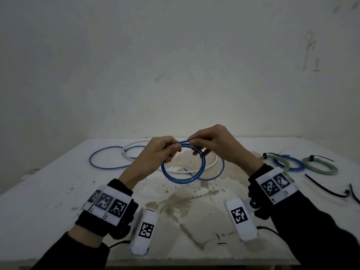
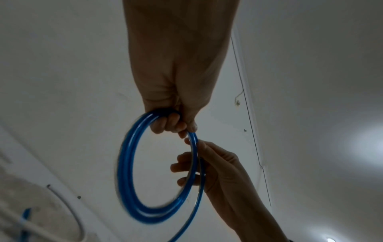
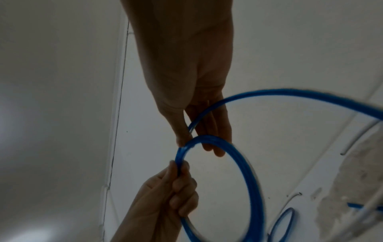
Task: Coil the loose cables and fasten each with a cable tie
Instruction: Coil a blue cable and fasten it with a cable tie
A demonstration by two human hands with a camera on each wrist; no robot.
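The left hand (image 1: 155,152) is curled round the top of a blue coil (image 1: 183,168), fingers and thumb pinching the stacked turns together. Just beside it the right hand (image 1: 212,145) pinches the same cable between thumb and forefinger, its other fingers (image 3: 215,131) lying straighter behind the strand it feeds in. The coil hangs in the air above the middle of the table (image 1: 58,188), a few turns lying close, with the free length trailing down toward a blue loop (image 1: 109,156) near the far left and crossing a white cable (image 1: 194,170) on the stained centre.

The cable looks light and springy: it holds a round shape, so the turns will likely try to spring open if the pinch eases. The best hold seems to be where the turns gather at the top, clamping all of them at once, and a tie would go on close beside that point.

Toward the right edge lie coils (image 1: 319,166) already fastened with ties, and loose black ties (image 1: 327,188) rest near the right edge, within reach of the right hand.
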